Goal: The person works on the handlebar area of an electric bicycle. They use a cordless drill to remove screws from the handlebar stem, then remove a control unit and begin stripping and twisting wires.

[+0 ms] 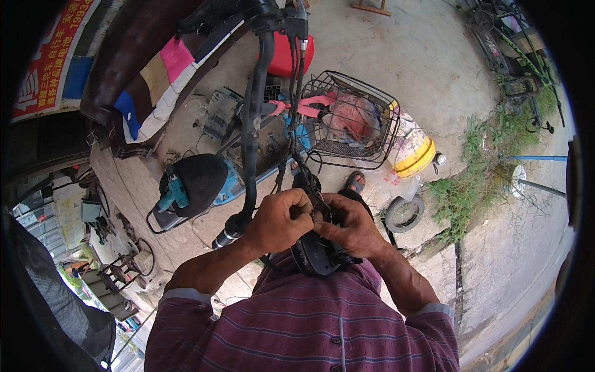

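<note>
My left hand (282, 220) and my right hand (353, 224) meet fingertip to fingertip in front of my body. Both are closed in a pinch beside a bundle of dark wires (321, 199). The right fingers are on the wires; what the left fingertips grip is too small and hidden to make out. Directly below the hands is a black plastic housing (319, 255), close against my shirt. A black handlebar (251, 124) with a grip at its near end rises to the left of the hands, with cables hanging alongside it.
Ahead is a black wire basket (353, 162) with a pinkish bag inside. A yellow-and-white bucket (415, 158) and a small tyre (404, 214) are to the right. At left, a teal power tool (173, 191) rests on a black seat (197, 180). A red container (291, 56) stands farther ahead.
</note>
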Demonstrator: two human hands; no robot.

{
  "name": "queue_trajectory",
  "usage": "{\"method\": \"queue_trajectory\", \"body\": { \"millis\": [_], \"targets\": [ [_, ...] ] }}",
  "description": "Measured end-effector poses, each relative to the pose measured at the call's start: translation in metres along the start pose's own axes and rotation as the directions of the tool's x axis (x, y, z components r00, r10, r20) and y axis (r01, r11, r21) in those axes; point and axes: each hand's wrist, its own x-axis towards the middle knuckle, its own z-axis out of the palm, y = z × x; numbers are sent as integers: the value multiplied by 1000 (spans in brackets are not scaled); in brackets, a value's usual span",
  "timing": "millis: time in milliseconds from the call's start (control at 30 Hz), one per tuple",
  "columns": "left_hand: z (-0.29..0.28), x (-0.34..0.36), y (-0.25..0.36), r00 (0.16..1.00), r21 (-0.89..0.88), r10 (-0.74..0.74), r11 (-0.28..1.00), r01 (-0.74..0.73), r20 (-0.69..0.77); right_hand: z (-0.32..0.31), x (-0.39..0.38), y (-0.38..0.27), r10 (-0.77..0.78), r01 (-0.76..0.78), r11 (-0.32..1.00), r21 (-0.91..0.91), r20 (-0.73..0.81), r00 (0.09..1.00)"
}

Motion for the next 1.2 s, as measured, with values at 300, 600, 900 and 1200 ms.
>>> {"method": "queue_trajectory", "body": {
  "millis": [300,600,900,1200],
  "targets": [
    [9,-9,-7,980,59,112,993,-103,-165,3,-3,0,31,-31,1000,-1,-55,998],
    [12,-14,-3,940,203,226,963,-177,-254,5,-1,-1,46,-45,997,58,-25,999],
    [-26,-1,-16,834,319,404,901,-293,-377,-6,-4,-9,126,-124,985,118,-10,992],
    [-8,-14,11,995,-101,-95,990,95,10,-5,0,-4,63,-66,985,157,20,998]
  ]
}}
